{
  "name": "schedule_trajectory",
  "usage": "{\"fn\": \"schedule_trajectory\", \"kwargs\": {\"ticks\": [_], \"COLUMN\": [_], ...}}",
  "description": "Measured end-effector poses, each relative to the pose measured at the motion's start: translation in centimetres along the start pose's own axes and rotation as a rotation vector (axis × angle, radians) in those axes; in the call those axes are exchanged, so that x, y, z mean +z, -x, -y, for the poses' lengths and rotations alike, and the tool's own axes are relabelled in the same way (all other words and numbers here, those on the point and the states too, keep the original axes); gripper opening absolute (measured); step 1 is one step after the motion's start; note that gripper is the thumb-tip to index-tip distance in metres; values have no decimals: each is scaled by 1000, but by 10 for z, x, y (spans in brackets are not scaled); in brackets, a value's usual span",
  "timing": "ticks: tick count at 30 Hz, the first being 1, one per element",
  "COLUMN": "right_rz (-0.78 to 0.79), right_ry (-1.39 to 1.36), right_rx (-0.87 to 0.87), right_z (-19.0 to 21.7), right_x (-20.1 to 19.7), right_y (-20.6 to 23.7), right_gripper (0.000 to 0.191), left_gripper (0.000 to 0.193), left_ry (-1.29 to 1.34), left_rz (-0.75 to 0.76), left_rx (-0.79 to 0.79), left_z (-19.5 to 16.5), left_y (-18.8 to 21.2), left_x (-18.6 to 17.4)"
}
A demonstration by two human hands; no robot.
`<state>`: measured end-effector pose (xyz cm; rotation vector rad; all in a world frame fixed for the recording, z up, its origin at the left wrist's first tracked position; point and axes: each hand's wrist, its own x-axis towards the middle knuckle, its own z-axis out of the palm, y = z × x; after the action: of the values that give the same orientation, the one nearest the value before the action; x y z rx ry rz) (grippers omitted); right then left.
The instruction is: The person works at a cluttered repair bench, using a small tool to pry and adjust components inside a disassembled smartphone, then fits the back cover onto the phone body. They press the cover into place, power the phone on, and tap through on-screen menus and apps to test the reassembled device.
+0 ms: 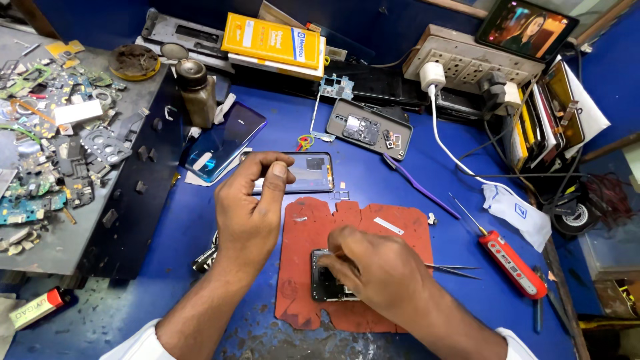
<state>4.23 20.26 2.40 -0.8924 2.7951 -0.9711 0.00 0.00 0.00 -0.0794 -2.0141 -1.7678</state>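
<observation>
Seen from the head camera, a small dark phone board [325, 283] is found lying on a red mat [360, 220] near the front edge of the blue bench [200, 233], its long axis running from the front edge toward the back. The right hand [377, 267] is laid over the board's right side; its fingers [331, 260] are drawn together and pressed down at the board's upper corner, though whether a small part is pinched there cannot be told. A pair of tweezers [453, 269] is seen poking out just beside this hand, pointing to the right edge.

The left hand [250, 213] is held raised, left of the mat and clear of the board; thumb and forefinger [279, 175] are pressed tip to tip, and what is nipped between them, if anything, is too small to make out. The board lies down and to the right of those fingers, so the right hand is plainly the nearer one.

Behind the left hand, a phone frame [310, 172] is laid flat, with a blue phone back cover [223, 143] to its left. A red-handled screwdriver [510, 261] is resting toward the right edge.
</observation>
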Motion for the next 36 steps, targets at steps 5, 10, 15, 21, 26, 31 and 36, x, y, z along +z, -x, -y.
{"fn": "schedule_trajectory", "kwargs": {"ticks": [5,10,15,21,26,31,36], "right_rz": [122,80,-14,40,39,-319,-325], "right_ry": [-161,-130,-68,-95,-175,-566,-556], "right_rx": [18,43,-13,9,209,183,126], "right_z": [2,4,6,5,-7,-31,-50], "right_x": [-3,-1,6,5,-1,-13,13], "right_y": [-2,-5,-7,-12,-25,-53,-88], "right_gripper": [22,21,18,17,21,29,28], "left_gripper": [18,18,18,18,16,13,18], "left_ry": [12,27,27,29,41,42,48], "left_rz": [10,7,15,8,-15,-45,-100], "left_rx": [-20,-20,-23,-20,-21,19,16], "left_z": [0,1,5,12,8,-6,-9], "left_y": [-1,-3,-4,-6,-11,-4,-7], "left_x": [-1,-2,-4,-5,-6,4,0]}}
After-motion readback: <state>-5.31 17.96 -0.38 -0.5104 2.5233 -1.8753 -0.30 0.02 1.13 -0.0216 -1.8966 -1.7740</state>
